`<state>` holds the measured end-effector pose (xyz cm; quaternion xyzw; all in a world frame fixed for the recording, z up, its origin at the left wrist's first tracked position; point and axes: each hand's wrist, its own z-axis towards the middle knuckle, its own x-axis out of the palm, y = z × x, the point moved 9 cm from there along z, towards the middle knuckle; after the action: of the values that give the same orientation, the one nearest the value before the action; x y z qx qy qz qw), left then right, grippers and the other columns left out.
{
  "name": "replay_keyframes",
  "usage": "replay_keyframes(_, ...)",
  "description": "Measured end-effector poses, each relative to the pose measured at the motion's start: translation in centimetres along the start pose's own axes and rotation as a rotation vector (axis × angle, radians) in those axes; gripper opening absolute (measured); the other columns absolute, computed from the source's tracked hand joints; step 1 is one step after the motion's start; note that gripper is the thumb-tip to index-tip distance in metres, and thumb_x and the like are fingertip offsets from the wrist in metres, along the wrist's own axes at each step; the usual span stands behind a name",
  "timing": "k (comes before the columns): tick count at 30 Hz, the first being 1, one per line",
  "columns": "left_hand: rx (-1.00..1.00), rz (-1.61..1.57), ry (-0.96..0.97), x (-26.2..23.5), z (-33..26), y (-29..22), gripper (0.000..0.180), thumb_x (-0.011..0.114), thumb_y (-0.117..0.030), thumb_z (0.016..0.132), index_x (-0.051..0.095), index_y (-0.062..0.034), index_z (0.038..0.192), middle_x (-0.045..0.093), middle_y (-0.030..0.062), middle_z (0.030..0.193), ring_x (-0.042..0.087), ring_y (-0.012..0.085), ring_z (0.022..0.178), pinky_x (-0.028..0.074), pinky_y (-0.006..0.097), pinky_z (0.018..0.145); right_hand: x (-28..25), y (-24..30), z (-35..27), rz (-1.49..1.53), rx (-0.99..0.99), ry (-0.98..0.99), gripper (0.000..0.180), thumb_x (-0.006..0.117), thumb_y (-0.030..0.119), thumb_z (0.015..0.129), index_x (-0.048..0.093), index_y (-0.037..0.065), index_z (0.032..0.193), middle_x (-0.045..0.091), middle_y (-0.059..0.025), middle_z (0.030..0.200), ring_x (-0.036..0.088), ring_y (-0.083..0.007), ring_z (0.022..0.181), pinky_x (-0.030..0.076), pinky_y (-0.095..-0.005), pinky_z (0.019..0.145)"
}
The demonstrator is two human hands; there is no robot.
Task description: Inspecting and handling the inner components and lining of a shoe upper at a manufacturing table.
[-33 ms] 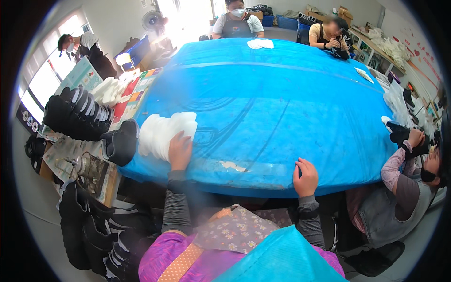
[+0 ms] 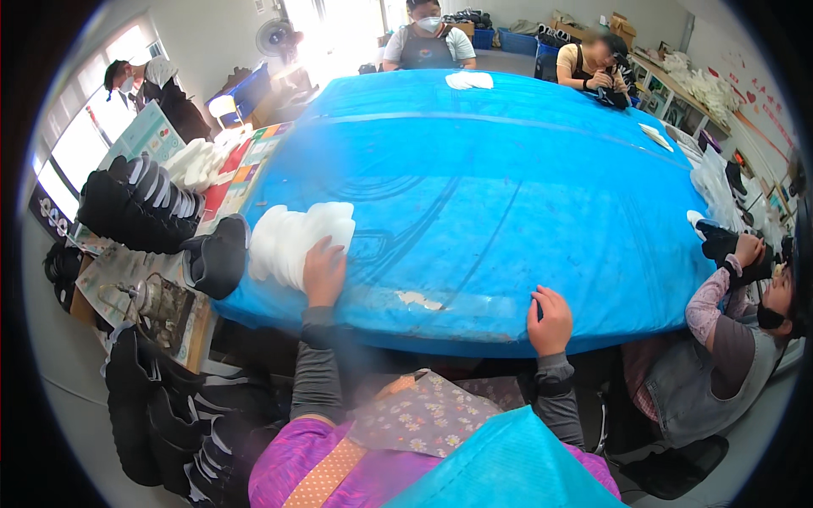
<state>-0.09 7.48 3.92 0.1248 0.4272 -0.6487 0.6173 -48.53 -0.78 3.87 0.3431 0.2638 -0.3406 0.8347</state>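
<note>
A fanned stack of white insoles [image 2: 288, 241] lies on the blue-covered table [image 2: 474, 203], at its near left. My left hand [image 2: 324, 271] rests against the near right side of the stack, fingers stretched out and touching the insoles without gripping any. At the table's near edge, well to the right, lies my right hand [image 2: 552, 322], fingers loosely extended, thumb apart, with nothing in it. Just left of the insoles stands a black shoe [image 2: 218, 258].
Black shoes [image 2: 140, 207] stand in a row on the left side table, with a small metal device [image 2: 152, 300] nearer. More black shoes [image 2: 169, 406] are piled below. A co-worker [image 2: 720, 339] sits close on my right holding a black shoe; two others sit across the table.
</note>
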Motion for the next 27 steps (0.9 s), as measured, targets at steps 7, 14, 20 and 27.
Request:
replay_keyframes(7,0.009,0.024,-0.009,-0.42,0.14,-0.83,0.017,0.072,-0.014,0.084,0.075,-0.0127,0.100,0.064,0.0073,0.129,0.057,0.0327,0.116,0.047,0.043,0.099,0.01,-0.15,-0.27,-0.006,-0.001,-0.002,0.014,0.067,0.010,0.087,0.073,0.006,0.099,0.072,-0.0109,0.113,0.066,-0.0320,0.108,0.053,-0.0430,0.092)
replay_keyframes(14,0.007,0.019,0.010,-0.23,0.31,-1.06,0.017,0.073,-0.013,0.084,0.075,-0.0093,0.100,0.064,0.0100,0.128,0.058,0.0331,0.118,0.047,0.042,0.101,-0.17,-0.14,-0.10,0.003,-0.004,-0.005,0.014,0.067,0.010,0.087,0.073,0.005,0.099,0.072,-0.0115,0.113,0.066,-0.0323,0.107,0.053,-0.0434,0.091)
replay_keyframes(20,0.008,0.021,-0.005,-0.17,0.27,-0.80,0.017,0.073,-0.012,0.083,0.076,-0.0094,0.100,0.065,0.0088,0.127,0.058,0.0324,0.117,0.047,0.042,0.100,-0.05,-0.21,0.00,0.001,-0.017,-0.002,0.014,0.066,0.010,0.087,0.073,0.005,0.099,0.072,-0.0118,0.113,0.066,-0.0326,0.107,0.053,-0.0433,0.091)
replay_keyframes(27,0.038,0.025,-0.020,-0.51,0.07,-0.94,0.016,0.072,-0.011,0.082,0.075,-0.0092,0.098,0.065,0.0078,0.127,0.059,0.0320,0.115,0.047,0.041,0.099,0.20,-0.27,-0.33,0.009,-0.018,-0.006,0.014,0.067,0.009,0.087,0.072,0.005,0.100,0.072,-0.0123,0.113,0.066,-0.0330,0.107,0.053,-0.0432,0.092)
